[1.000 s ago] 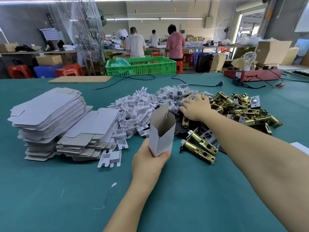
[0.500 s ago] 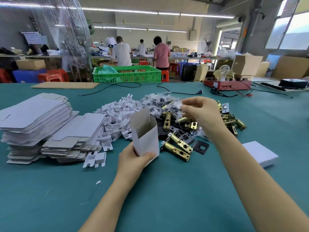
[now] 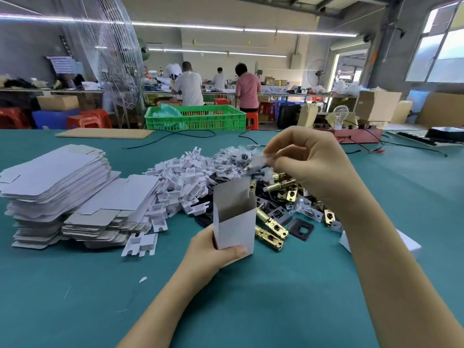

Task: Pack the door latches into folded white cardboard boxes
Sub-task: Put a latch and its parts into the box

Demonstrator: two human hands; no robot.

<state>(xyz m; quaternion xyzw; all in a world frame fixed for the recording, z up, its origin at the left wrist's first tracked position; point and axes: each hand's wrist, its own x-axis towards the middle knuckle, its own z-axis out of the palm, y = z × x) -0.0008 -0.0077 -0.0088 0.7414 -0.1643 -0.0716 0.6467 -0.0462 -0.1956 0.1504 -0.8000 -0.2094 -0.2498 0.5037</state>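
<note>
The left hand [image 3: 213, 249] grips the lower part of an upright white box [image 3: 236, 219], thumb across its front face, top flap raised and mouth open. The box is held just above the teal surface [image 3: 251, 310], in front of the parts heap.

The right hand [image 3: 311, 167] is raised above the heap, fingers [image 3: 278, 156] curled and pinching a small clear packet [image 3: 258, 160]; the packet is blurred and its contents cannot be made out. The packet is above and just behind the box mouth, apart from it.

Brass latches [image 3: 271, 229] lie on the surface just right of the box, with more in the heap behind. A black plate [image 3: 301, 229] lies beside them. White inserts [image 3: 180, 179] are piled left of the box. Flat box blanks [image 3: 55, 179] are stacked at far left. A green crate [image 3: 195, 118] stands at the far edge.
</note>
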